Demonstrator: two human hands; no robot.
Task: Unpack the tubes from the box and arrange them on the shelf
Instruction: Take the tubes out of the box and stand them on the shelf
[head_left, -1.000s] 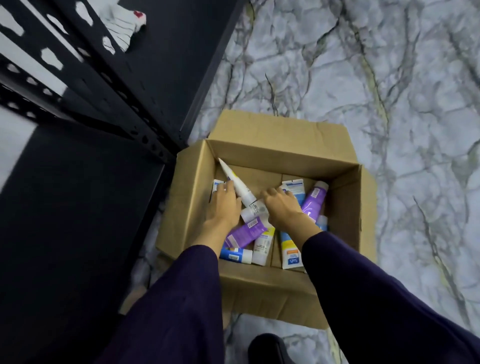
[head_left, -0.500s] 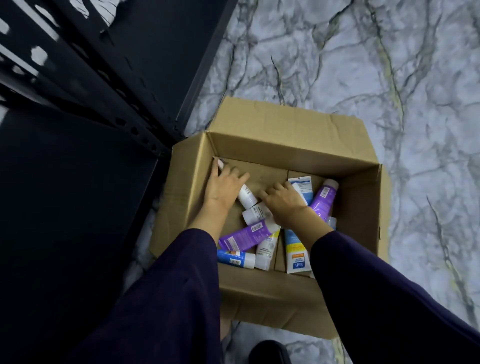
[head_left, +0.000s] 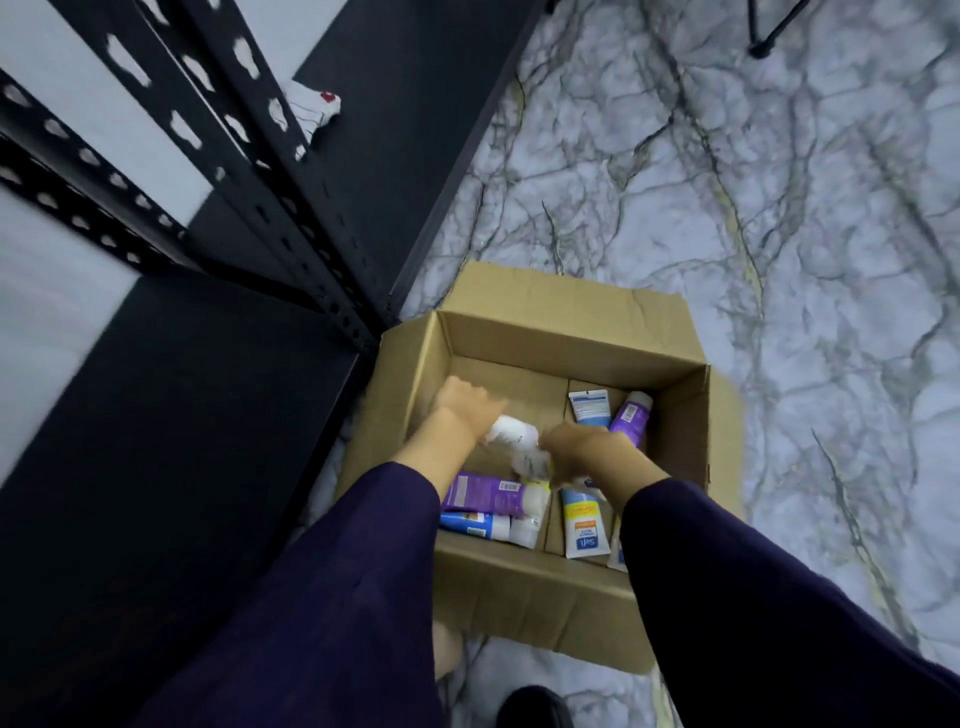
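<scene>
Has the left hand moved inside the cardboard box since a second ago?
Yes. The left hand has shifted toward the cardboard box's far left corner, away from the purple tube lying near the front wall.

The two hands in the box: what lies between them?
In the head view, white tubes lie between the left hand and the right hand; motion blur hides their number and the grip.

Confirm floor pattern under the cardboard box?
Pale grey marble floor with dark branching veins; head view, the only one.
</scene>
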